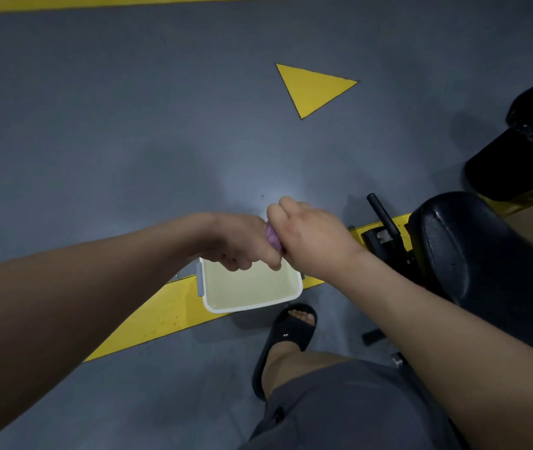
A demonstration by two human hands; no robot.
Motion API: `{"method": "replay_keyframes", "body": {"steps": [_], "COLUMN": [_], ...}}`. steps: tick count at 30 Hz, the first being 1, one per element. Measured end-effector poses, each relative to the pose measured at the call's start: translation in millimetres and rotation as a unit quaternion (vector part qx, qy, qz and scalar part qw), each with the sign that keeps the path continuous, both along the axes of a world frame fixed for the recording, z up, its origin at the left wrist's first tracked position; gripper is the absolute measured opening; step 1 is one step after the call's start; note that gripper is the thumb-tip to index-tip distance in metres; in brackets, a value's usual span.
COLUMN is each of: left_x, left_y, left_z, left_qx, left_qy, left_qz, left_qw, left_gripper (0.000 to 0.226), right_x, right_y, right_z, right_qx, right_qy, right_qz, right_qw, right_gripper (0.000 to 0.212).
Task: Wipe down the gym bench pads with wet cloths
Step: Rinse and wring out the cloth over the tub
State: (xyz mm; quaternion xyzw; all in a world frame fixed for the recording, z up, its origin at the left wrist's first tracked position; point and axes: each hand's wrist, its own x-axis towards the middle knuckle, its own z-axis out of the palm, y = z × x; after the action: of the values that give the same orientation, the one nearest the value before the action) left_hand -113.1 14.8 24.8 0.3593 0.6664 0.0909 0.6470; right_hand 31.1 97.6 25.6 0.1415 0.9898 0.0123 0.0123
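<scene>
Cloth: purple (273,240), bunched small, above the tub's far edge, mostly hidden between my fists.
Left hand (242,241): my fingers curled tight round the cloth's left end.
Right hand (310,235): wrapped round its right end (knuckles up).
Tub (252,308): white, pale water inside.
Bench pad (485,254): black, right of the tub.
Sandal (291,336): black, on my foot, just nearer me than the tub.
Triangle (310,87): yellow floor mark, well beyond the tub.

Dim, flat overhead light covers the grey floor (112,131), where a pale patch of glare sits at mid-frame amid soft, diffuse shadows. Faint highlights streak the black bench pad (485,254). Wide-angle distortion bows the yellow stripe (161,3) along the top edge, and detail is soft and slightly smeared throughout.
</scene>
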Motion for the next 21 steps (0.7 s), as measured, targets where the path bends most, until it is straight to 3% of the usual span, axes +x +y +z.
{"method": "replay_keyframes", "body": {"steps": [3, 6, 8, 11, 15, 18, 20, 21], "left_x": [9, 16, 13, 7, -2, -11, -14, -15], "left_y": [1, 1, 0, 0, 3, 3, 4, 6], "left_z": [-1, -1, -3, -6, -10, -14, -16, -17], "left_qx": [0.013, 0.123, 0.175, 0.187, 0.227, 0.259, 0.254, 0.24], "left_qy": [0.126, 0.339, 0.412, 0.467, 0.532, 0.556, 0.555, 0.545], "left_qz": [-0.052, -0.162, -0.156, -0.128, -0.186, -0.228, -0.237, -0.224], "left_qw": [0.991, 0.919, 0.881, 0.855, 0.794, 0.756, 0.756, 0.772], "left_gripper": [0.031, 0.022, 0.017, 0.012, 0.018, 0.008, 0.009, 0.011], "right_x": [-12, -21, -29, -42, -55, -56, -54, -52], "right_y": [-8, -11, -6, 1, 11, 13, 10, 8], "right_z": [6, 11, 13, 14, 6, -3, -11, -15], "right_qx": [0.048, 0.002, -0.073, -0.192, -0.325, -0.424, -0.432, -0.396], "right_qy": [-0.004, -0.121, -0.151, -0.194, -0.248, -0.249, -0.222, -0.197], "right_qz": [0.0, -0.052, -0.107, -0.145, -0.189, -0.235, -0.24, -0.228], "right_qw": [0.999, 0.991, 0.98, 0.951, 0.893, 0.838, 0.84, 0.868], "right_gripper": [0.03, 0.03, 0.028, 0.02, 0.02, 0.022, 0.024, 0.025]}}
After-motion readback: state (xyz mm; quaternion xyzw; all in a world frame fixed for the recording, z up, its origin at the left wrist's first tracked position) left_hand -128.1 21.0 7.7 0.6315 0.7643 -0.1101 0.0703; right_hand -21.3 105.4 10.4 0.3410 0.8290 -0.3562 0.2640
